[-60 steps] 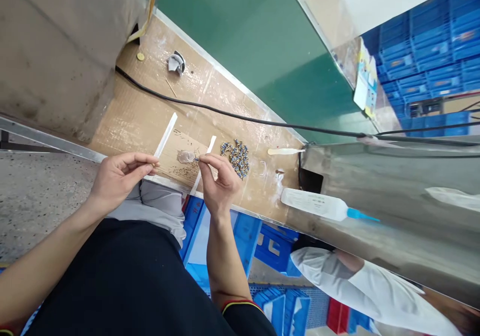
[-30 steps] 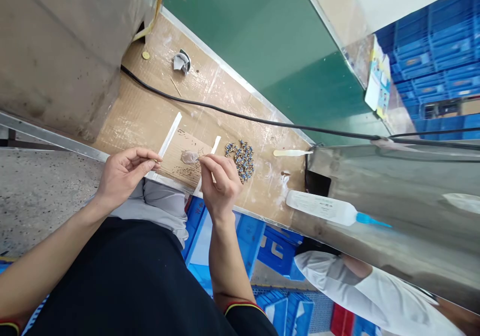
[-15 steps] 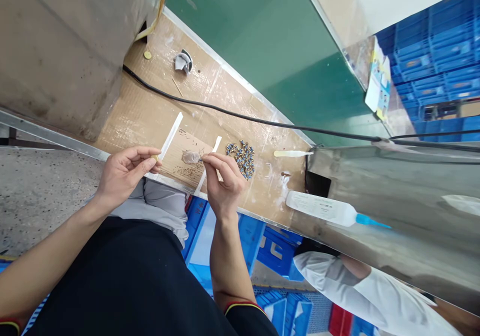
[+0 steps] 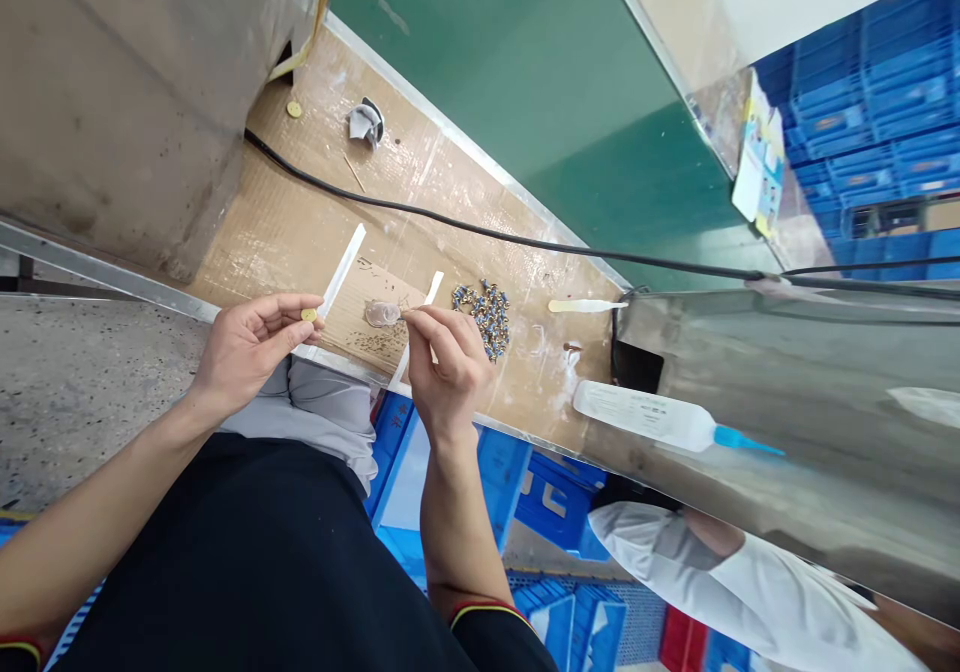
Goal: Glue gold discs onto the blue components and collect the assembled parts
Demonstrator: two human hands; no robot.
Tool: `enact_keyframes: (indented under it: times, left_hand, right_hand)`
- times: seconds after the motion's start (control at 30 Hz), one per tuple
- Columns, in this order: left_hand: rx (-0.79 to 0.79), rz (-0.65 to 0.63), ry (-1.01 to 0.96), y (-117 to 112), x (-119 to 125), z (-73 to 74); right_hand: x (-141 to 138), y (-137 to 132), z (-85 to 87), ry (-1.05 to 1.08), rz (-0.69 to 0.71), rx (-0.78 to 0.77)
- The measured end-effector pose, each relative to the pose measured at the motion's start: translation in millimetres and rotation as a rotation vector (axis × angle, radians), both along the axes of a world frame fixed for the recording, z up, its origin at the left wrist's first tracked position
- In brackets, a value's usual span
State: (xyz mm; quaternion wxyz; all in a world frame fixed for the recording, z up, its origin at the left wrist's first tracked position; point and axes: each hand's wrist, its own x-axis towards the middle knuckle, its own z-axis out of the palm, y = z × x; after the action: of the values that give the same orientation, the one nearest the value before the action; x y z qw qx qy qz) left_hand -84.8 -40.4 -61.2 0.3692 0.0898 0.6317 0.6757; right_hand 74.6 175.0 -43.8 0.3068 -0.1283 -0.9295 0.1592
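My left hand pinches a small round brass-coloured disc between thumb and fingertips, over the near edge of the cardboard-covered bench. My right hand is closed on a tiny part or thin pick that I cannot make out, its tip at a small blob of clear glue on a cardboard scrap. A pile of small blue-and-gold parts lies just right of that hand. Two white strips lie by the scrap.
A black cable crosses the bench. A white glue bottle with a blue nozzle lies on a shiny metal sheet at right. A white spatula, a crumpled scrap, a green conveyor belt and another person's white sleeve are nearby.
The disc has turned in my left fingertips and now shows plainly. My right hand keeps its tip at the glue blob; the view shifted slightly.
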Motion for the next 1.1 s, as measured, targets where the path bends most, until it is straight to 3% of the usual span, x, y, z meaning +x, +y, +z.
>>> enact_keyframes:
  times: [0.23,0.43,0.53,0.83,1.1]
  left_hand:
    - [-0.021,-0.042,0.031,-3,11,-2.0]
    - [-0.055,-0.122,0.123,-2,28,21.0]
    - [-0.061,-0.156,0.188,0,32,30.1]
    - [-0.080,-0.162,0.334,0,37,40.5]
    - [-0.070,-0.173,0.366,2,39,44.5]
  right_hand:
    - [3,-4,8.3,0.038,-0.012,0.035]
    - [5,-41,25.3,0.215,-0.058,-0.313]
    - [4,-58,27.3,0.234,-0.039,-0.396]
    - [1,-71,25.3,0.208,0.042,-0.378]
    - [2,-71,24.0,0.201,0.027,-0.366]
